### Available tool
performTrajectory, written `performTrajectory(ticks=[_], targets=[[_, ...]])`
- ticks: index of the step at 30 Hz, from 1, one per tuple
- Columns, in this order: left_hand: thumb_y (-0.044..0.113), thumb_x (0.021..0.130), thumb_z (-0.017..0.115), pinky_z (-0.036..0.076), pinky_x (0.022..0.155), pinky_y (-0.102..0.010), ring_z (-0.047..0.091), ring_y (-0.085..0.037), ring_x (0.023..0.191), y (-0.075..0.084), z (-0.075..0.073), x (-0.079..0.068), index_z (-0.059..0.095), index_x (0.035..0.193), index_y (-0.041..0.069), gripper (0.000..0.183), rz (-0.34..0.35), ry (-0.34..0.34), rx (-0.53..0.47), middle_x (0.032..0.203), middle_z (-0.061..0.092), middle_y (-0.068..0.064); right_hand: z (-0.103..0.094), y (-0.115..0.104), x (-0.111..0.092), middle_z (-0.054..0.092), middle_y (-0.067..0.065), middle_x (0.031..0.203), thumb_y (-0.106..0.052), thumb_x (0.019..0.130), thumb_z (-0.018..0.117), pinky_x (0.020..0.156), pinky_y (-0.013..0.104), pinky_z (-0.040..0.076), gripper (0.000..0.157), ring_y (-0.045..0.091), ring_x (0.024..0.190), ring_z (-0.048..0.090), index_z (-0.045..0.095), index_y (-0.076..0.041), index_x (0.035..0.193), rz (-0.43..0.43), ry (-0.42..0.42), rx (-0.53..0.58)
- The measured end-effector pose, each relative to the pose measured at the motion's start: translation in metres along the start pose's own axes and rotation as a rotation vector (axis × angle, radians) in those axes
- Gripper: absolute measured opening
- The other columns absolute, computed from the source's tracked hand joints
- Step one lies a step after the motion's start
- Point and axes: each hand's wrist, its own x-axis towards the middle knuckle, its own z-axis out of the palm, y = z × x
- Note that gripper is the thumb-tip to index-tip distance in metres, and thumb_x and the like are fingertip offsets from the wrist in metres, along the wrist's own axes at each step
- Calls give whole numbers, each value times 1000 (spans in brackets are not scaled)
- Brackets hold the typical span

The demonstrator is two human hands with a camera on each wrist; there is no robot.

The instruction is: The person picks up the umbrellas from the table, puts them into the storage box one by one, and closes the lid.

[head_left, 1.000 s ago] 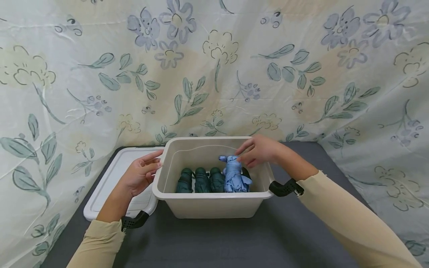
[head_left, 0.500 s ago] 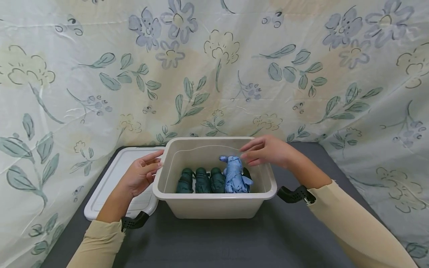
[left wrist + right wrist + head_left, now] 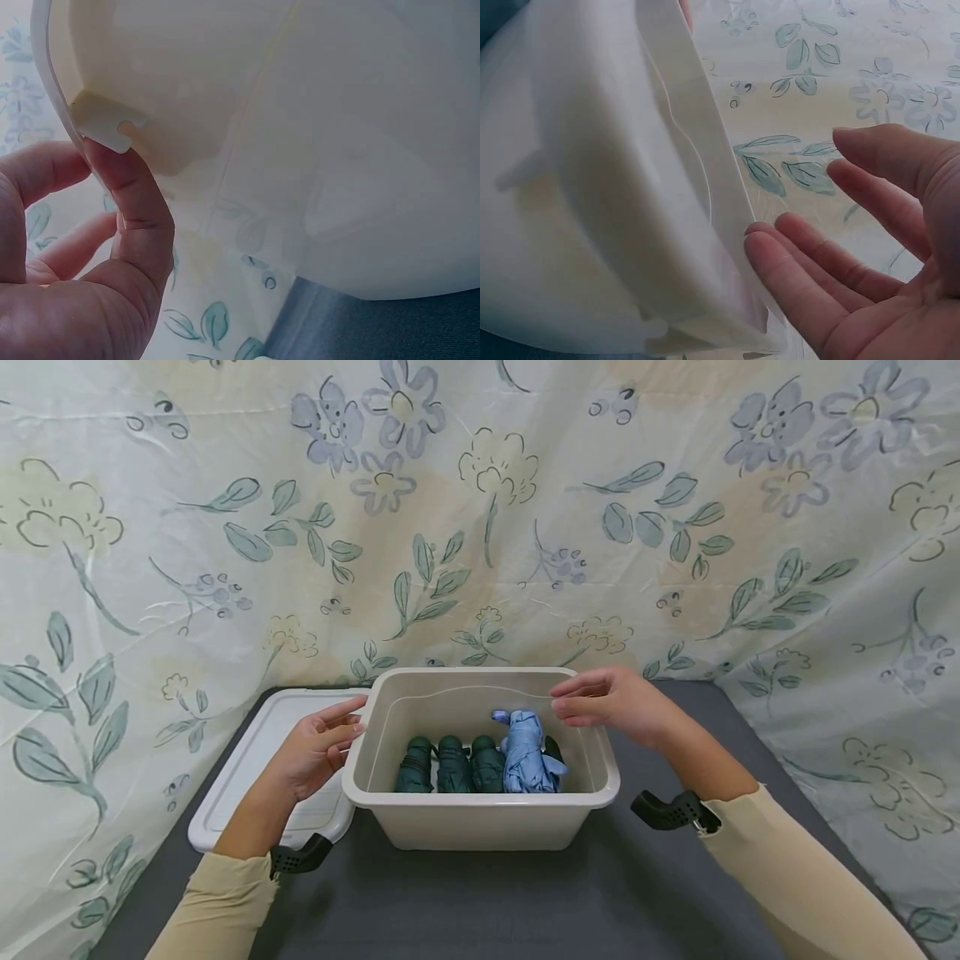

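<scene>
A beige plastic storage bin (image 3: pixel 480 822) stands without its lid at the middle of the table. My left hand (image 3: pixel 318 752) holds its left rim; in the left wrist view the fingers (image 3: pixel 135 195) curl under that rim. Over the bin's right rim hovers my right hand (image 3: pixel 611 702), its fingers loosely extended and holding nothing. Inside the bin, three dark green bundles that look like folded umbrellas (image 3: pixel 452 764) lie in a row. To their right is a light blue folded umbrella (image 3: pixel 527 756), and a dark item (image 3: pixel 552 750) shows partly behind it.
A white lid (image 3: pixel 247 768) lies flat left of the bin, partly under the left arm. Floral cloth (image 3: pixel 480 527) hangs behind and at both sides. Dark grey covering spreads over the table (image 3: pixel 480 902).
My right hand has drawn away from the blue umbrella, moving right toward the bin's right rim. The left hand and the bin stay practically where they were.
</scene>
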Motion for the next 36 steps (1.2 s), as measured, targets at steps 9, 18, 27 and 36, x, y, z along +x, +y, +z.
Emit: performTrajectory(ticks=[9,18,27,36], targets=[[20,102,64,60,91,-30,74,-11,98,-1,-2,0,33,161,9,67,-21,13,-4,108,71,8,2,4,-9,74,14,116,-24,95,75,93,40,61,36,26,103,75,72,-4,125,-46,63,-26],[21,102,64,60,91,-28,75,-10,100,0,-3,0,32,160,7,68,-19,-1,-21,110,71,8,7,8,-16,74,14,118,-31,94,75,92,34,61,38,31,108,74,73,-5,122,-52,142,-21],[19,105,59,61,86,-25,75,-8,100,-3,-7,0,34,158,1,61,13,-28,-42,118,74,10,12,19,-25,78,7,112,-33,94,75,92,26,60,37,23,104,76,74,-6,120,-102,230,-14],[32,106,56,61,78,-24,69,-6,81,-9,-12,0,38,155,-2,62,52,55,149,98,66,9,20,33,-35,75,9,118,-22,96,73,88,20,59,26,7,103,73,76,-4,116,-262,345,-26]])
